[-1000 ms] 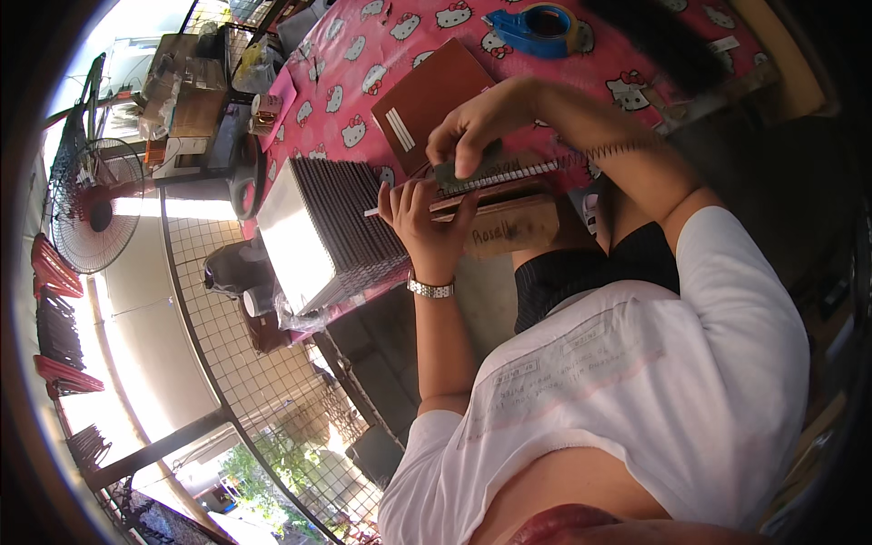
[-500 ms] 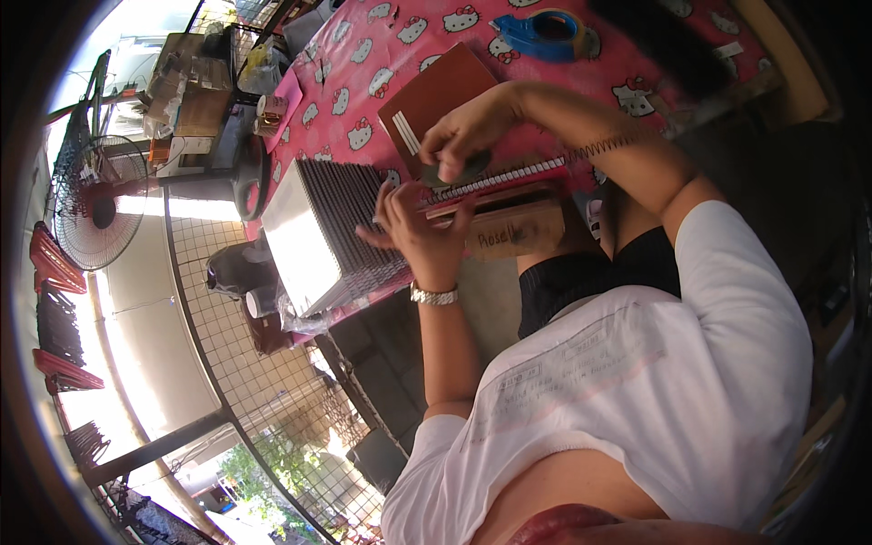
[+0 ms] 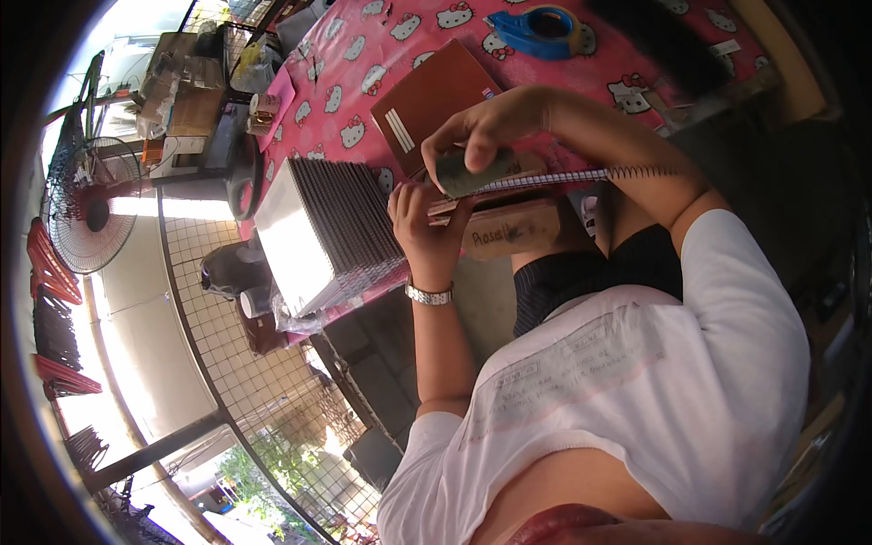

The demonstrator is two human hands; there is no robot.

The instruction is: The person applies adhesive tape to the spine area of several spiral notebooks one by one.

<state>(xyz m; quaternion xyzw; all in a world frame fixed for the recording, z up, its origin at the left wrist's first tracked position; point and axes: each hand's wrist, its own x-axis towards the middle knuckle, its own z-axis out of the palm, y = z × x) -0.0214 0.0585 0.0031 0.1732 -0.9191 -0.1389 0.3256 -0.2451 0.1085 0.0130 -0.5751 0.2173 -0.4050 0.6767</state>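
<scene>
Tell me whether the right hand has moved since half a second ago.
Yes, rightward: the right hand now sits further right against the blue tape dispenser.

The block [image 3: 465, 181] is green, the tablecloth [image 3: 350, 102] cat-patterned pink.

Loc.: small semi-open workshop, bookbinding type.
Evid.: worktable [image 3: 334, 123] w/ pink patterned cover; tall stack of same-size books [image 3: 343, 222]; spiral coil [image 3: 590, 174] nr. table edge; blue tape disp. [image 3: 516, 36]; cardboard boxes [image 3: 197, 111] piled at side; elec. fan [image 3: 95, 213]; wire-mesh wall [image 3: 243, 363], greenery [image 3: 283, 472] beyond. Home or business premises: can't tell.
</scene>
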